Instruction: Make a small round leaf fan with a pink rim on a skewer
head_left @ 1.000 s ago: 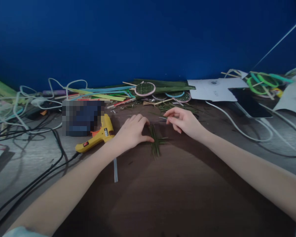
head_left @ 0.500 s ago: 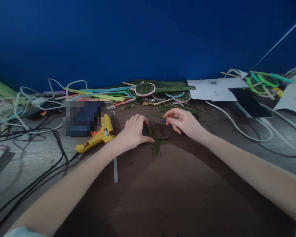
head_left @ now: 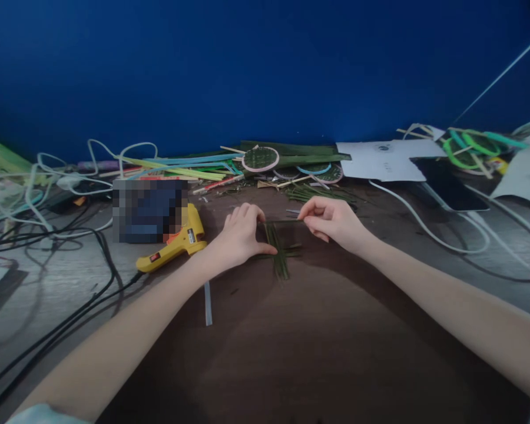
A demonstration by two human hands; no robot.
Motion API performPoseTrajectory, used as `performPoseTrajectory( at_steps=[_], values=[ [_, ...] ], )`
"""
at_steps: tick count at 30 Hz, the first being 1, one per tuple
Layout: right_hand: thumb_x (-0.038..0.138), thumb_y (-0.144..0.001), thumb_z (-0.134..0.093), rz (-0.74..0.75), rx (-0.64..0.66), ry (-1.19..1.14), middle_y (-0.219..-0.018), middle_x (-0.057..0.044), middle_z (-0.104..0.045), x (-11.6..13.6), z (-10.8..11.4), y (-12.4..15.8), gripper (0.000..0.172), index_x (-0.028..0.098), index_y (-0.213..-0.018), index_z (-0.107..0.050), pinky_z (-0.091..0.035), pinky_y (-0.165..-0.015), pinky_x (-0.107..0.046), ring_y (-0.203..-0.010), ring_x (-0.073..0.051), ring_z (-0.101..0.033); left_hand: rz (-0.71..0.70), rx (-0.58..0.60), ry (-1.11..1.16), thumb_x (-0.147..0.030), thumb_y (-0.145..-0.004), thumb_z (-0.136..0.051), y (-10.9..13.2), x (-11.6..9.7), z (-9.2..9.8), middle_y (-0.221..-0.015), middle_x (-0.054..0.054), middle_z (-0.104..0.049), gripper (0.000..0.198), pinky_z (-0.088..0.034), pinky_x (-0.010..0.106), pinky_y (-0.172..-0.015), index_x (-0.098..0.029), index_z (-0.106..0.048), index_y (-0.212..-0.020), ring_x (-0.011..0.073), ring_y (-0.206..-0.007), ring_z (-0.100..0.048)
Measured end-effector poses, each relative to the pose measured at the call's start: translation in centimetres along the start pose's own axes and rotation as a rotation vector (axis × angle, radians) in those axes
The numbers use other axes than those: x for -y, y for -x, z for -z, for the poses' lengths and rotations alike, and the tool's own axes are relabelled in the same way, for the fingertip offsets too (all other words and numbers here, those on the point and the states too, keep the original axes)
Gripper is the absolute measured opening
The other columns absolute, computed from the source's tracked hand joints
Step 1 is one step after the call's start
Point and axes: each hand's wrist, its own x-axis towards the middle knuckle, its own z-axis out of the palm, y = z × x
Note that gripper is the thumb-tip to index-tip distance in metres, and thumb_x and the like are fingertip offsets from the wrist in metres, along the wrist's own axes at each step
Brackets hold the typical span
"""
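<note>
Several narrow green leaf strips [head_left: 279, 254] lie crossed over one another on the dark table, in a small loose weave. My left hand [head_left: 242, 235] rests at its left side, thumb pressed on the crossing and index finger bent at the far end; part of the weave is hidden under it. Between the thumb and fingers of my right hand [head_left: 331, 219] is the end of a single leaf strip [head_left: 287, 222], stretched level across the far end of the weave toward my left fingertips. A thin grey pointed thing [head_left: 292, 211] lies just behind that strip.
A yellow glue gun [head_left: 176, 244] lies left of my left hand, beside a blurred dark block [head_left: 148, 212]. Round woven pieces [head_left: 260, 159], leaves and coloured sticks line the blue wall. A phone [head_left: 450, 185] with white cables is at right; black cables [head_left: 70, 306] cross the left.
My right hand has moved slightly down and right, bringing the leaf strip down level across the far end of the weave. My left hand stays in place.
</note>
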Motion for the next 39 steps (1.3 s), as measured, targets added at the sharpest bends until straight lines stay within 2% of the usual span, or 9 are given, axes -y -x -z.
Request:
performPoseTrajectory(
  at_steps=[5, 15, 24, 29, 32, 39],
  values=[
    [0.01, -0.068, -0.051, -0.006, -0.013, 0.057, -0.049, 0.005, -0.049, 0.01, -0.03, 0.15, 0.007, 0.016, -0.069, -0.054, -0.028, -0.034, -0.019, -0.035, -0.004, -0.038, 0.016, 0.003, 0.006, -0.038, -0.058, -0.076, -0.02, -0.18, 0.1, -0.094, 0.002, -0.044, 0.05, -0.037, 0.035, -0.077, -0.019, -0.04, -0.087, 0.0213, -0.09, -0.044],
    [0.014, -0.072, -0.053, 0.139, -0.044, 0.234, -0.059, 0.002, -0.053, -0.14, 0.07, 0.31, 0.005, 0.016, -0.071, -0.057, -0.031, -0.044, -0.022, -0.048, -0.007, -0.043, 0.023, 0.006, 0.007, -0.037, -0.058, -0.077, 0.0, -0.42, 0.14, -0.094, 0.002, -0.042, 0.052, -0.036, 0.035, -0.078, -0.019, -0.039, -0.088, 0.0211, -0.091, -0.043],
    [0.011, -0.07, -0.052, 0.14, -0.037, 0.2, -0.056, 0.003, -0.052, -0.08, 0.21, 0.28, 0.006, 0.015, -0.069, -0.057, -0.03, -0.043, -0.022, -0.045, -0.007, -0.042, 0.012, -0.001, 0.001, -0.038, -0.058, -0.077, 0.11, -0.29, 0.14, -0.094, 0.001, -0.043, 0.051, -0.036, 0.035, -0.078, -0.02, -0.039, -0.088, 0.0213, -0.091, -0.043],
    [0.012, -0.07, -0.053, 0.15, -0.083, 0.002, -0.05, 0.005, -0.05, -0.34, 0.28, 0.19, 0.004, 0.015, -0.07, -0.056, -0.029, -0.038, -0.021, -0.038, -0.005, -0.04, 0.026, -0.001, 0.005, -0.038, -0.057, -0.078, -0.03, -0.25, 0.04, -0.093, 0.001, -0.043, 0.052, -0.036, 0.034, -0.076, -0.02, -0.039, -0.086, 0.021, -0.089, -0.043],
    [0.012, -0.07, -0.053, 0.122, -0.061, -0.081, -0.048, 0.005, -0.049, -0.41, 0.36, 0.29, 0.004, 0.015, -0.071, -0.056, -0.027, -0.034, -0.02, -0.034, -0.005, -0.038, 0.021, -0.016, 0.005, -0.038, -0.055, -0.079, -0.08, -0.16, -0.11, -0.093, 0.001, -0.043, 0.053, -0.035, 0.033, -0.076, -0.02, -0.039, -0.086, 0.021, -0.089, -0.043],
    [0.013, -0.07, -0.054, 0.164, -0.051, 0.025, -0.053, 0.004, -0.051, -0.38, 0.23, 0.34, 0.004, 0.015, -0.07, -0.057, -0.031, -0.04, -0.021, -0.041, -0.005, -0.041, 0.018, -0.018, 0.006, -0.037, -0.056, -0.078, 0.0, -0.1, -0.09, -0.093, 0.001, -0.043, 0.053, -0.035, 0.033, -0.076, -0.021, -0.039, -0.086, 0.0209, -0.089, -0.043]
  ],
)
